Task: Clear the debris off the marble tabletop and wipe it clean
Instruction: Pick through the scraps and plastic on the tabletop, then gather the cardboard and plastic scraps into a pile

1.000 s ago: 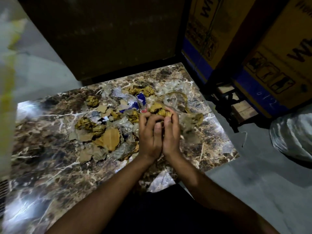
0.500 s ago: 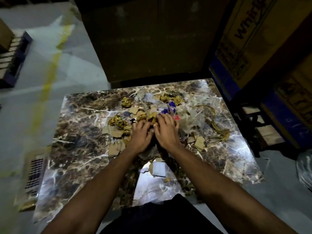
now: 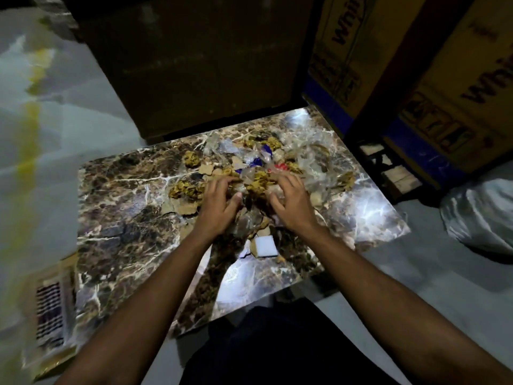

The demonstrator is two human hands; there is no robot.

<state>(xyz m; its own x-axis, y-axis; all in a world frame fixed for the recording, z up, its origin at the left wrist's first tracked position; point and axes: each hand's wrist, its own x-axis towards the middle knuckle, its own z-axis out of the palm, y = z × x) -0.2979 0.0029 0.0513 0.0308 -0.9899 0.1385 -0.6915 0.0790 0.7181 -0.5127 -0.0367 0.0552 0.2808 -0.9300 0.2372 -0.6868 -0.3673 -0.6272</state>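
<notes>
Head cam, only view. Step in hand: debris gathering, wipe not started.

My left hand [image 3: 219, 209] and right hand [image 3: 291, 207] are both palm-down on the debris pile [image 3: 258, 184], fingers spread and slightly hooked, one either side of the middle clump. Looks like a raking or scooping pose, not a closed grab. Can't tell if any fingertip actually pinches a scrap; the film hides the contact.

Pile sits on the far-centre part of the marble tabletop [image 3: 116, 223]: crumpled yellow-brown wads, flat cardboard scraps [image 3: 206, 170], clear plastic film [image 3: 319, 162], a blue wrapper bit [image 3: 255, 162], something red [image 3: 280, 165]. A white block [image 3: 266, 245], maybe a sponge, lies nearer me, just short of my wrists, with a few scraps touching it.

Off the table: printed cartons [image 3: 444, 79] far right, a pale bag [image 3: 483, 215] on the floor at right.

Next, my read: draw both hands together, compress the clump, lift it clear. Film is slippery and springy, so expect small scraps to drop out; outlying wads on the left need a second pass. Wipe after that.
</notes>
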